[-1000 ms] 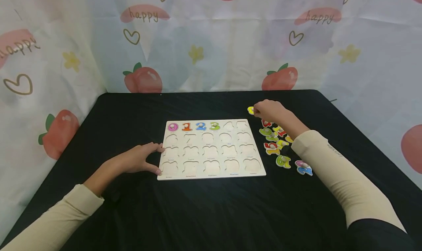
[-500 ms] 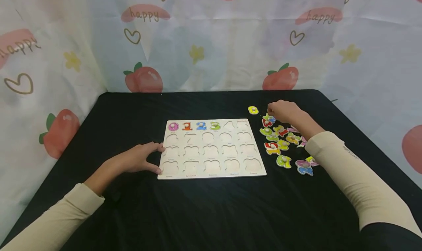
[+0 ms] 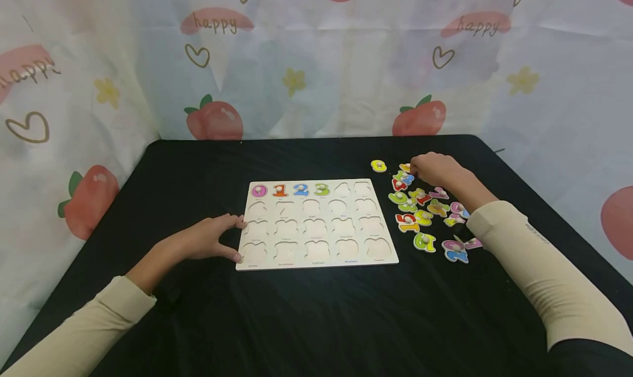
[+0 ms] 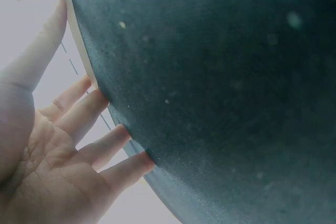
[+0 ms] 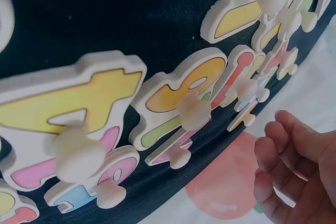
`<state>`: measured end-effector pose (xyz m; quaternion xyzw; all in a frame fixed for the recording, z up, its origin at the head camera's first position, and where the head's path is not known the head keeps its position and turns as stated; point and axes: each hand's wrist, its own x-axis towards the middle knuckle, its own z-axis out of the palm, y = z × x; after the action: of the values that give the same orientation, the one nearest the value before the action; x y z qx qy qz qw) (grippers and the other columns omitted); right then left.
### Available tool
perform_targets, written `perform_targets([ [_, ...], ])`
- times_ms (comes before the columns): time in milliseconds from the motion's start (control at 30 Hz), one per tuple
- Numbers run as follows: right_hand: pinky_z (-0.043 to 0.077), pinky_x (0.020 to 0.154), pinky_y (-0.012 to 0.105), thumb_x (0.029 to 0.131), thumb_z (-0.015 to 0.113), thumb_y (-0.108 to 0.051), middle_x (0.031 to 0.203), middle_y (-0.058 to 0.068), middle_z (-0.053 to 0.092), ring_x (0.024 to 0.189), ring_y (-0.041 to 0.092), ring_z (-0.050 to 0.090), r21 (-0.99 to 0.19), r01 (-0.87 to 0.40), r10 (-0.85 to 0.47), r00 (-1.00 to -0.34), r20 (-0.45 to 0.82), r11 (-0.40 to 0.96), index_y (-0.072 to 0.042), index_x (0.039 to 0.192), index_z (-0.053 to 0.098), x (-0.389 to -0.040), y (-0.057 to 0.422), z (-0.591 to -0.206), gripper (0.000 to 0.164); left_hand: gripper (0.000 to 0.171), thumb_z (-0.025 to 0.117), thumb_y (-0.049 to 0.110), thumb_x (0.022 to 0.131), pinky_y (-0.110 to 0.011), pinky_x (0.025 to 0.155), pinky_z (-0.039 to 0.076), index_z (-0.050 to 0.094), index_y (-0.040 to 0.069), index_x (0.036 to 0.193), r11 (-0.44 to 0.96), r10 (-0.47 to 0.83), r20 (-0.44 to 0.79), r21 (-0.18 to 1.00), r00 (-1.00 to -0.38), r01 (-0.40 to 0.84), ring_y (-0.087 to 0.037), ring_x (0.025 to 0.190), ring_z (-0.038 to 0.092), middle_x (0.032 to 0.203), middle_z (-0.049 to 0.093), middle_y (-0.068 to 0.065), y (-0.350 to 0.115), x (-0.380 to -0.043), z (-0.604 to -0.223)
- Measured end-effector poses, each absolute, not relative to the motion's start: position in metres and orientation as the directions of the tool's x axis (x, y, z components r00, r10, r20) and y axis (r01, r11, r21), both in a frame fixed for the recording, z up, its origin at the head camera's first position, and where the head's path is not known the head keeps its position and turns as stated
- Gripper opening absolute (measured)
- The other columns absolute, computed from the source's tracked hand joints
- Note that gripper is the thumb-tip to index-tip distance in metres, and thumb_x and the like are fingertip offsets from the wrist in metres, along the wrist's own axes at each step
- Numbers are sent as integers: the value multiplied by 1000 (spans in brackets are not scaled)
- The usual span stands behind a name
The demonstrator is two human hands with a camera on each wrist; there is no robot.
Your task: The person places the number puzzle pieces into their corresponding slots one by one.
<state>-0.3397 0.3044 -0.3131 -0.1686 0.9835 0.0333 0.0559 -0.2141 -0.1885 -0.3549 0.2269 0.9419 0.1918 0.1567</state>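
Observation:
In the head view, a white wooden number board (image 3: pixel 301 250) lies on the black-covered table, with a 0, a 1, a 2 and a 3 in its top row. My left hand (image 3: pixel 203 238) touches the board's left edge. Its extended thumb and fingers (image 4: pixel 89 114) meet that edge in the left wrist view. Over the far right of the table is my right hand (image 3: pixel 439 171), beside an orange number piece (image 3: pixel 405 167). The right wrist view shows its fingers (image 5: pixel 265 153) loosely bent, holding nothing visible, apart from the knobbed pieces, including a yellow-and-pink one (image 5: pixel 110 98).
Several knobbed number pieces lie scattered right of the board, among them a red-and-yellow 15 (image 3: pixel 407 222) and a pink-and-blue piece (image 3: pixel 455 251). A yellow piece (image 3: pixel 378 166) sits apart near the board's far right corner. A patterned cloth (image 3: pixel 316 64) hangs behind the table.
My right hand has moved right, away from the yellow piece and over the scattered pieces, uncovering the orange piece. My left hand and the board have stayed in place.

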Motion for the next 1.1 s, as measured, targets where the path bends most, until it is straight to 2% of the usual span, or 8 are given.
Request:
perform_targets([
  [133, 49, 73, 48, 90, 54, 3, 106, 18, 64, 89, 31, 61, 49, -340, -331, -934, -136, 939, 1, 111, 65, -340, 305, -314, 23, 81, 78, 41, 73, -56, 101, 29, 45, 1, 136, 820, 489, -210, 441, -847, 365, -41, 132, 29, 144, 36, -22, -188, -214, -355],
  [367, 48, 79, 51, 91, 56, 0, 107, 17, 64, 94, 32, 60, 62, -355, -345, -929, -135, 933, 0, 113, 64, -341, 306, -318, 23, 80, 78, 41, 73, -55, 101, 30, 46, 2, 135, 813, 499, -204, 447, -842, 373, -40, 131, 32, 144, 36, -22, -188, -214, -355],
  [500, 48, 74, 48, 95, 52, -6, 95, 11, 65, 83, 27, 60, 61, -352, -344, -933, -109, 934, -1, 107, 65, -341, 305, -319, 19, 80, 78, 41, 73, -55, 99, 32, 46, 2, 136, 815, 498, -206, 444, -842, 373, -40, 129, 34, 144, 36, -22, -188, -214, -355],
  [667, 47, 68, 46, 99, 47, -13, 81, 8, 61, 72, 24, 58, 62, -343, -338, -937, -88, 937, 2, 103, 63, -341, 303, -319, 23, 81, 78, 41, 73, -54, 99, 33, 45, 2, 136, 815, 498, -206, 444, -842, 372, -39, 129, 35, 144, 36, -22, -189, -214, -355],
  [800, 49, 72, 47, 96, 50, -7, 96, 17, 65, 83, 30, 62, 76, -361, -354, -931, -87, 930, 3, 112, 63, -341, 303, -319, 23, 82, 78, 41, 73, -55, 100, 32, 45, 1, 136, 812, 501, -201, 446, -842, 377, -40, 130, 33, 145, 36, -22, -189, -214, -356],
  [900, 49, 74, 48, 94, 53, -5, 103, 18, 65, 86, 30, 62, 65, -362, -355, -930, -96, 930, 3, 114, 64, -341, 302, -318, 24, 81, 78, 40, 73, -55, 101, 30, 45, 2, 136, 814, 496, -203, 447, -844, 370, -39, 132, 31, 145, 35, -21, -189, -215, -357],
  [1000, 49, 69, 45, 96, 53, -11, 87, 12, 66, 74, 24, 59, 41, -342, -336, -935, -114, 939, 0, 103, 68, -341, 302, -317, 20, 81, 78, 40, 73, -56, 101, 30, 45, 2, 136, 816, 495, -204, 444, -845, 371, -40, 132, 31, 145, 35, -21, -189, -215, -357],
  [1100, 47, 63, 42, 98, 51, -17, 73, 5, 62, 64, 20, 54, 34, -334, -328, -937, -123, 942, -3, 89, 69, -340, 302, -317, 24, 81, 78, 41, 73, -56, 101, 30, 45, 2, 136, 819, 491, -206, 440, -846, 368, -41, 132, 30, 145, 35, -21, -189, -215, -356],
])
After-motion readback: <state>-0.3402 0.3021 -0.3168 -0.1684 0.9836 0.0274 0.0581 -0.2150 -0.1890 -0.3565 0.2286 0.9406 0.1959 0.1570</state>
